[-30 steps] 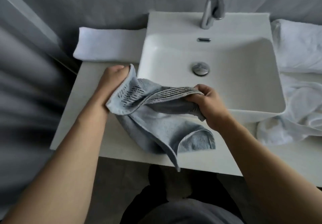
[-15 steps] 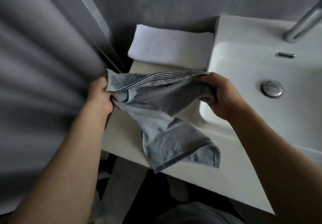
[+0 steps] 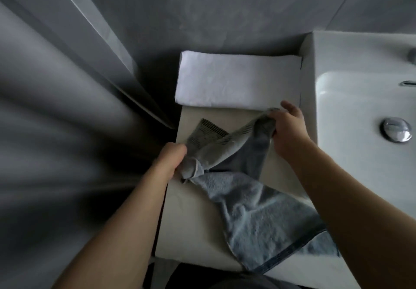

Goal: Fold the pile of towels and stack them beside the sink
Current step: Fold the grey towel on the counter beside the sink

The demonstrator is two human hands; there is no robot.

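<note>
The blue-grey towel (image 3: 258, 212) lies rumpled on the counter (image 3: 191, 221) left of the sink (image 3: 351, 63), its dark-edged corner drooping over the front edge. The left hand (image 3: 167, 160) grips one bunched striped end; the right hand (image 3: 287, 129) pinches the other. Beyond them sits a folded white towel (image 3: 234, 81), against the wall.

My left hand (image 3: 171, 158) is at 7 o'clock, fingers curled and gripping. My right hand (image 3: 288, 131) at 2 o'clock pinches, forearm reaching from 5 o'clock.
</note>
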